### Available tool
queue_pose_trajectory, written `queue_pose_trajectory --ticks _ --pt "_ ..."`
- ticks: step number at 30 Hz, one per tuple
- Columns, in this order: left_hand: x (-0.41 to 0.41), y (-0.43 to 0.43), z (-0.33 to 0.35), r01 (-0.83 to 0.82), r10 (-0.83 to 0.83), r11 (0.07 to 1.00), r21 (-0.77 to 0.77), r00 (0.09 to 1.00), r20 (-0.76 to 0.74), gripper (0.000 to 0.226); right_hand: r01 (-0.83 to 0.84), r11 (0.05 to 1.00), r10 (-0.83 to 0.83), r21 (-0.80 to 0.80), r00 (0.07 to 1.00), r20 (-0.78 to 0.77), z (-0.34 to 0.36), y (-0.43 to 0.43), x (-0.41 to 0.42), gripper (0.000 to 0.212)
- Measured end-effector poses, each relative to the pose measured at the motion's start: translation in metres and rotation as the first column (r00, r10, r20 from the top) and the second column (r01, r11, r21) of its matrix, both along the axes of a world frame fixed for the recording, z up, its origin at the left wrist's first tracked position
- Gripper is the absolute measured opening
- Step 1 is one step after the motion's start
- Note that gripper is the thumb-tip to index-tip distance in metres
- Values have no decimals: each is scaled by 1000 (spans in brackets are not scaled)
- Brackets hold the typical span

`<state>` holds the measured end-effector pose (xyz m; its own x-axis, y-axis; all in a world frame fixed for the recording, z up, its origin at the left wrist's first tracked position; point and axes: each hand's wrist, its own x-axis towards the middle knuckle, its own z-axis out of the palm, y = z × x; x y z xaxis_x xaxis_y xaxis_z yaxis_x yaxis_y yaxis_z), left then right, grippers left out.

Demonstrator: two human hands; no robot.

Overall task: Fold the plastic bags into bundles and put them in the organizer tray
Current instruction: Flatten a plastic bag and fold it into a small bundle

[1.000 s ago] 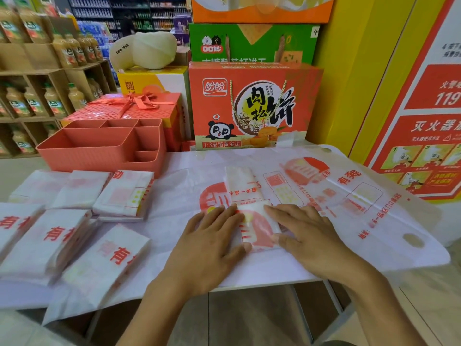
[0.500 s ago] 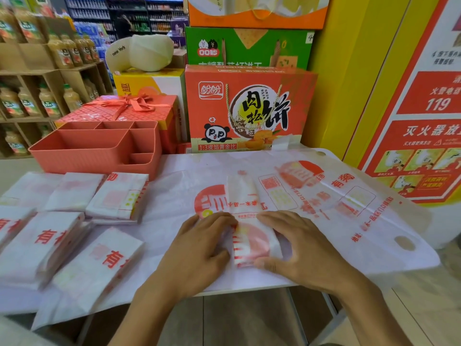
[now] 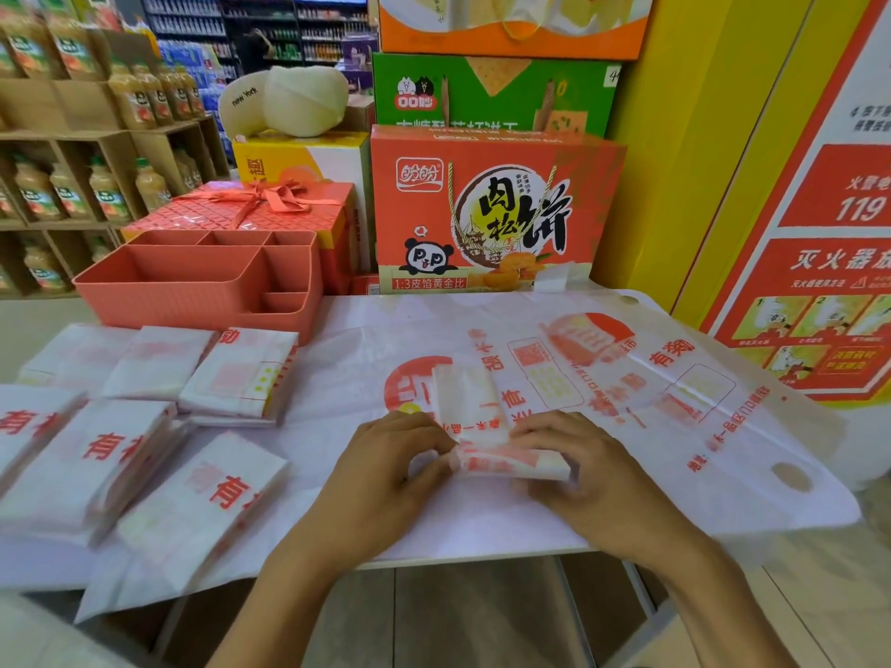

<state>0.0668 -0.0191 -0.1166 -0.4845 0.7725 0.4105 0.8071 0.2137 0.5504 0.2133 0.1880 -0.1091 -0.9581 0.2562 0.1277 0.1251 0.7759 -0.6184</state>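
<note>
**Both hands pinching up the next fold at the front edge**

The thin white plastic bag with red print, narrowed to a long strip, is lying near the middle of the front edge of the table. It is resting on top of other bags spread flat, and its loose tail is running away toward the back edge.

This film is looking feather-light, limp and slick, so I'm judging it is going to spring open or slide unless it is pinned down. The sensible hold is at the two ends of the thick folded part, not on the tail.

And that is exactly what is happening. The left hand is curling its fingers and pinching the left end of the fold. The right hand is curling over the right end; how the thumbs are lying I cannot tell. Neither hand is spread flat: both are clamping the same bundle, close together, with only the fold between them.

Finished white bundles are sitting along the left side, and the coral plastic organizer tray with compartments is waiting at the back left.
</note>
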Motion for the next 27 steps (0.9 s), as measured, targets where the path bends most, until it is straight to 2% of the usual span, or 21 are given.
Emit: queue_pose_trajectory --ticks 3,5,7,10,13,17,21,24,27 --pt "3 -2 5 -1 -1 1000 31 999 43 38 29 997 -27 -66 999 32 1 1 0 33" --pt "5 -4 7 -1 -1 999 36 998 61 33 27 996 -25 -82 999 36 1 3 -1 26" --pt "6 -4 10 34 -39 999 42 991 131 22 34 991 -30 -126 999 33 1 6 -1 30" --pt "9 -5 14 71 -72 997 16 971 229 32 60 976 -52 -210 998 45 3 5 -3 43" --pt "7 -3 10 26 -19 999 -41 985 170 56 67 988 -65 -139 998 23 1 4 -6 46" --pt "5 -1 5 -2 5 1000 -12 978 208 60 96 995 -95 19 994 -49 -2 5 -9 36" --pt "7 0 6 -48 53 998 -26 971 233 81 70 994 -68 81 997 -26 -6 7 -10 23" --pt "6 -1 2 -27 36 996 -81 992 122 88 58 982 -57 180 998 -9 -7 6 -10 25" --pt "3 0 -5 -62 49 982 -178 996 -78 73 84 977 -82 196 996 -21 -6 2 -10 26"
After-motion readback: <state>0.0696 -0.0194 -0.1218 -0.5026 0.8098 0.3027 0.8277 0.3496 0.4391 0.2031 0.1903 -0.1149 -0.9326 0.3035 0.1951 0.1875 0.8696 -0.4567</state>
